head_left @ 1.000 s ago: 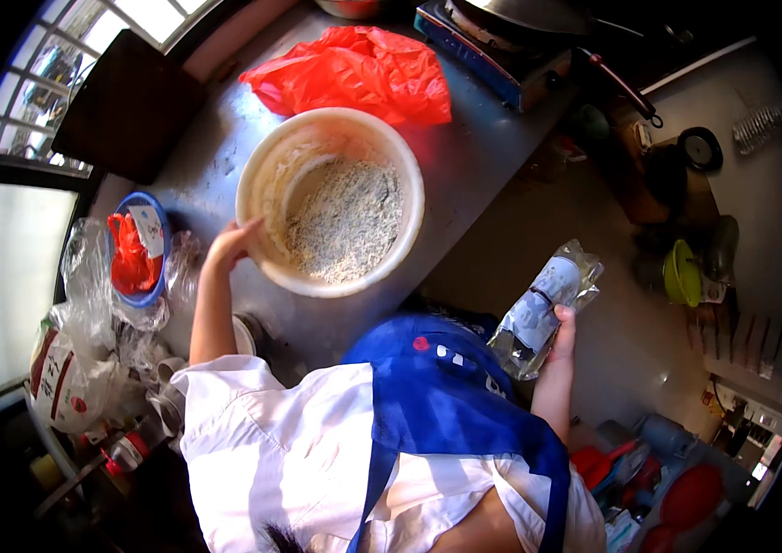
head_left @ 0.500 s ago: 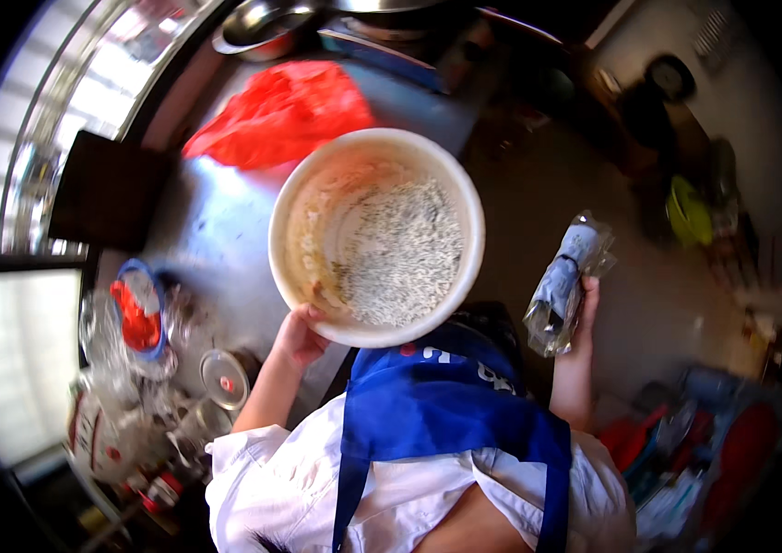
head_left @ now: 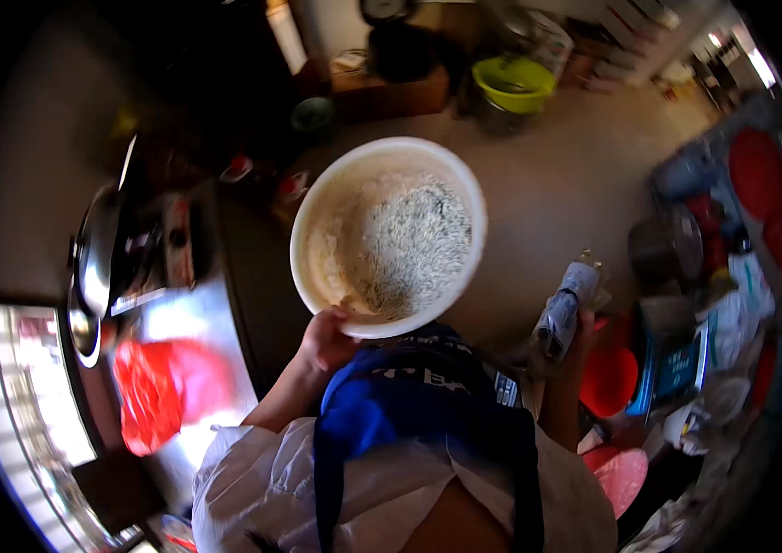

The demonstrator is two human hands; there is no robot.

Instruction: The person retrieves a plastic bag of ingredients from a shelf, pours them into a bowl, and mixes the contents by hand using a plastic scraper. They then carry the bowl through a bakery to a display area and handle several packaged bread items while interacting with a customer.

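The bowl (head_left: 318,230) is showing a creamy white, with warmer tan staining along its inner wall, while the crumbly mix (head_left: 417,244) inside is appearing speckled in off-white and dark grey. The packet (head_left: 557,321) is showing pale blue, crossed by a dark band, its clear wrapper gleaming. The apron (head_left: 414,396) is glowing deep blue with whitish lettering, and the shirt (head_left: 271,484) is looking white, greying in shade. The bag (head_left: 147,396) is blazing bright red on a silvery tabletop (head_left: 214,318). The basin (head_left: 494,95) is standing out yellow-green, and the floor (head_left: 539,198) is looking dull brown.
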